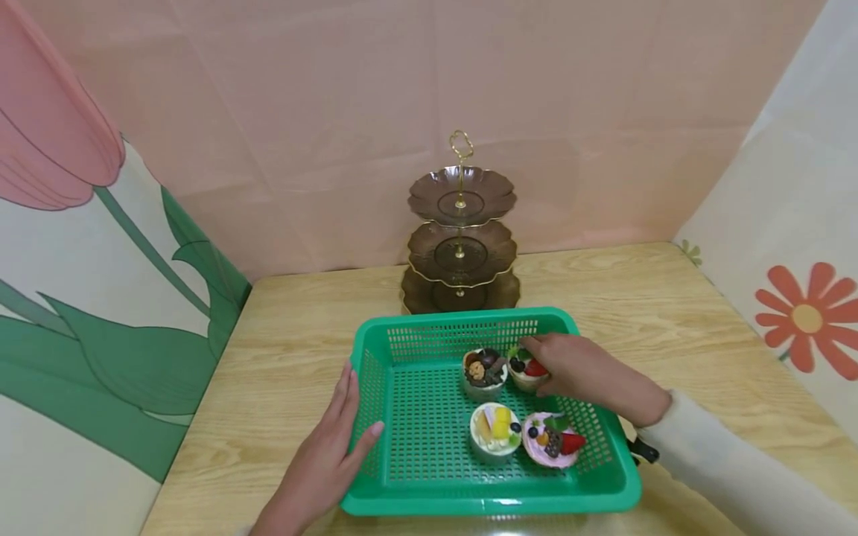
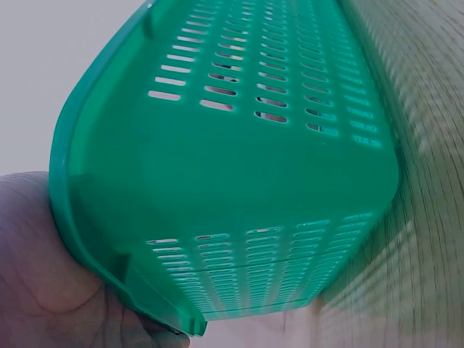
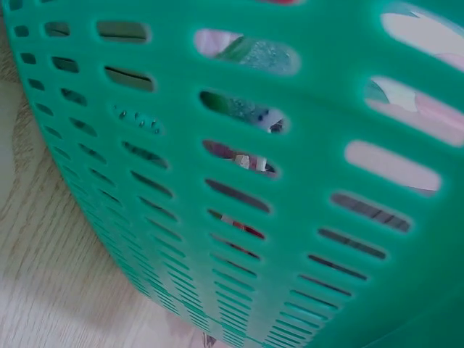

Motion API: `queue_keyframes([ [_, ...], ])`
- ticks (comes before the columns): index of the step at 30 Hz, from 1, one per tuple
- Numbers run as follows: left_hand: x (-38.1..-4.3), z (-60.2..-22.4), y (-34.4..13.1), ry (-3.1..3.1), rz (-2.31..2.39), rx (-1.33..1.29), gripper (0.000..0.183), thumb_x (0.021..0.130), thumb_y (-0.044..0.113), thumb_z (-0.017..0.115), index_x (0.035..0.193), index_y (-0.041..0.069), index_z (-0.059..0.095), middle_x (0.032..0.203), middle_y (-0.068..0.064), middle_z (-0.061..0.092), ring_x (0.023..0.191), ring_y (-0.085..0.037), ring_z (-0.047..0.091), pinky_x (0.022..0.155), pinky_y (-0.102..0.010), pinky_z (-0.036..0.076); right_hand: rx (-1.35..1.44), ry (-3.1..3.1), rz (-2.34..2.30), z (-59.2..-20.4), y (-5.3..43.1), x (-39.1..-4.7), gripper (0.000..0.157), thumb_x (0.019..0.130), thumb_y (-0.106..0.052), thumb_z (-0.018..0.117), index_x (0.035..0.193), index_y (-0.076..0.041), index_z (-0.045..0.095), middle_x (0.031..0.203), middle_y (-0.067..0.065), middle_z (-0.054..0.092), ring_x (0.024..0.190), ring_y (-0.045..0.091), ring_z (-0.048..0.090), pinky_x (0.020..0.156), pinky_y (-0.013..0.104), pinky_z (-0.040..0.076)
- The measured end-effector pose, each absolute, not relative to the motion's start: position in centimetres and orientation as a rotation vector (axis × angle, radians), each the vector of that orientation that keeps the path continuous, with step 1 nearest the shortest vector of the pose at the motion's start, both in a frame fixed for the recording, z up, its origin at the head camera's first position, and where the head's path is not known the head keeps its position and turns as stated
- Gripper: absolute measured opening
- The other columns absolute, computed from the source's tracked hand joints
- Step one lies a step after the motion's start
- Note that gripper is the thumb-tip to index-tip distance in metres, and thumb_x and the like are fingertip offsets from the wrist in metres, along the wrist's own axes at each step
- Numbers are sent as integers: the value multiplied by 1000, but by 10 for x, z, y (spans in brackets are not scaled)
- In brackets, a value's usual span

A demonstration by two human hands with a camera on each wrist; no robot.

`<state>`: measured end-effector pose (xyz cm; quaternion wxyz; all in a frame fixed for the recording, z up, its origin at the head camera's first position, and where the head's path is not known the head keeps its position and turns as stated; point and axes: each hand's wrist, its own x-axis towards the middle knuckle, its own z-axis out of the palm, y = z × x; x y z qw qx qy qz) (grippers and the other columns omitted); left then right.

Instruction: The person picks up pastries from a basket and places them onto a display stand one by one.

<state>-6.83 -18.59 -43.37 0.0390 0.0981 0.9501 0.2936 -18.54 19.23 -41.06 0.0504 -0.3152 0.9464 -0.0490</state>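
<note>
A green plastic basket [image 1: 429, 506] sits on the table with several small decorated cupcakes in its right half. My left hand [image 1: 322, 450] rests along the basket's left rim, fingers straight and thumb over the edge; its palm shows against the rim in the left wrist view. Reaching over the right side, my right hand [image 1: 583, 368] has thumb and fingers around a strawberry-topped cupcake [image 1: 519, 372]. Beside that one stands a chocolate-topped cupcake [image 1: 484, 376]. Nearer me are a yellow-fruit cupcake [image 1: 492, 439] and a pink-cream cupcake [image 1: 546, 447]. The basket wall hides my right hand in the right wrist view.
Behind the basket stands a three-tier brown stand [image 1: 462, 257] with scalloped gold edges and a gold handle on top. The wooden table [image 1: 288, 357] meets a pink backdrop at its far edge. Flower-printed panels flank it. A small black object [image 1: 642, 450] shows beside my right sleeve.
</note>
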Motion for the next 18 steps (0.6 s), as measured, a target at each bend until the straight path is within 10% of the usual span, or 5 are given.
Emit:
queue_keyframes([
  [18, -68, -437, -184, 2939, 864, 286, 85, 103, 66, 32, 163, 13, 0, 169, 8, -12, 153, -21, 11, 116, -54, 30, -1105, 2967, -55, -425, 197, -188, 61, 64, -32, 95, 110, -4, 67, 95, 2, 63, 79, 20, 59, 67, 42, 53],
])
